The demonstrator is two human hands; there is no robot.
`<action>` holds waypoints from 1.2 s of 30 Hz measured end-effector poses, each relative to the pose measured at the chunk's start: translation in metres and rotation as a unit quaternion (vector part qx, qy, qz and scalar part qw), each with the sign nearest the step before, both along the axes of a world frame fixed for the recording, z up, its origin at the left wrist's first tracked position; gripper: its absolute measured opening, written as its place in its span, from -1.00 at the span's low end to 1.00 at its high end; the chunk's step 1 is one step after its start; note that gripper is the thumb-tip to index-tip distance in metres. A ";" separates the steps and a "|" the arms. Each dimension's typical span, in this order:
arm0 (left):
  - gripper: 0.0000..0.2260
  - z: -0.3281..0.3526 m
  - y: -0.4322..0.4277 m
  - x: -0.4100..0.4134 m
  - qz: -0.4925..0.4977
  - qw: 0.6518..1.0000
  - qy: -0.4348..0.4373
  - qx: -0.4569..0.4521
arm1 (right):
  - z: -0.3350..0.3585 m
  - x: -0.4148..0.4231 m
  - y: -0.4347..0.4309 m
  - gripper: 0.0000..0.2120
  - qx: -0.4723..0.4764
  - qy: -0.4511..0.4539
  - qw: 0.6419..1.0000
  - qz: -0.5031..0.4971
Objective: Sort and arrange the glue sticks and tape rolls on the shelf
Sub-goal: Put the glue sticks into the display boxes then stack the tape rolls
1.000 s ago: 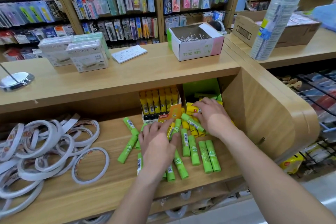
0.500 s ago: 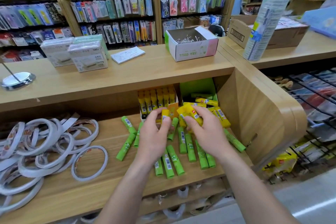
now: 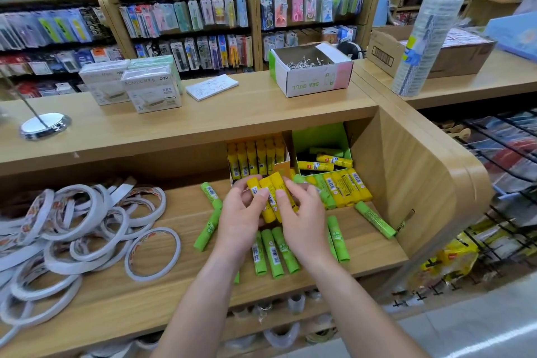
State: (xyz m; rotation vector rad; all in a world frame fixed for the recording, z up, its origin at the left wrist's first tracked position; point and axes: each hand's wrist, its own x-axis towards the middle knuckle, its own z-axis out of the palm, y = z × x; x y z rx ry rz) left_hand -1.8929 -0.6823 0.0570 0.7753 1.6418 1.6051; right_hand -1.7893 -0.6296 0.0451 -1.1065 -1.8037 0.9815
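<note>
Three yellow glue sticks [image 3: 268, 192] are bunched above the wooden shelf [image 3: 174, 285], gripped between my left hand [image 3: 242, 216] and my right hand [image 3: 303, 219]. Green glue sticks [image 3: 276, 253] lie loose on the shelf under and around both hands. More yellow sticks [image 3: 345, 187] lie in a row to the right. A box of upright yellow sticks [image 3: 255, 158] stands at the back, next to a green box [image 3: 321, 142] holding a few sticks. A heap of white tape rolls [image 3: 72, 229] covers the shelf's left part.
The counter top [image 3: 232, 116] above carries white boxes [image 3: 151, 90], a notepad [image 3: 212, 87], an open box of clips [image 3: 311, 73] and a chrome stand base [image 3: 45, 125]. A wrapped stack of clear tape rolls [image 3: 424, 43] stands on the right counter. The shelf's curved side panel [image 3: 421, 183] closes the right end.
Both hands have risen off the loose green sticks and come together, now holding a bunch of yellow sticks. The view has shifted slightly left and closer.
</note>
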 end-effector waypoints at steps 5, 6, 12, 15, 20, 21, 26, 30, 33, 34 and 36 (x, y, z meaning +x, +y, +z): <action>-0.82 -0.005 0.003 0.001 0.027 1.000 0.000 0.013 | 0.000 0.001 -0.003 -0.66 0.020 -0.010 0.999 0.027; -0.82 -0.005 0.003 0.001 0.027 1.000 0.002 0.014 | 0.001 0.001 -0.004 -0.67 0.021 -0.001 0.999 0.026; -0.79 -0.009 0.004 -0.002 -0.009 0.999 0.000 0.032 | 0.007 0.003 -0.002 -0.82 0.001 0.047 0.999 -0.001; -0.78 -0.008 0.006 -0.005 -0.020 0.999 0.011 0.036 | 0.005 0.006 0.002 -0.89 0.012 0.037 0.999 0.004; -0.79 -0.005 0.017 -0.013 -0.009 0.998 0.047 0.027 | 0.007 0.023 0.011 -0.84 0.034 -0.023 0.998 0.056; -0.80 -0.007 0.019 -0.015 -0.007 0.998 0.062 0.020 | 0.006 0.029 0.018 -0.83 0.053 -0.041 0.997 0.032; -0.78 -0.016 0.024 -0.022 0.003 0.993 0.115 -0.016 | 0.005 0.049 0.057 -0.58 0.067 -0.303 0.950 -0.027; -0.78 -0.023 0.024 -0.023 -0.004 0.992 0.124 -0.029 | 0.003 0.048 0.071 -0.67 0.050 -0.314 0.948 -0.024; -0.80 -0.024 0.024 -0.023 -0.007 0.990 0.139 -0.028 | 0.006 0.057 0.076 -0.72 0.063 -0.307 0.943 -0.108; -0.80 -0.023 0.024 -0.023 -0.009 0.989 0.144 -0.029 | 0.006 0.060 0.075 -0.69 0.073 -0.327 0.933 -0.129; -0.81 -0.023 0.025 -0.023 -0.012 0.987 0.155 -0.034 | 0.003 0.062 0.072 -0.64 0.106 -0.344 0.922 -0.142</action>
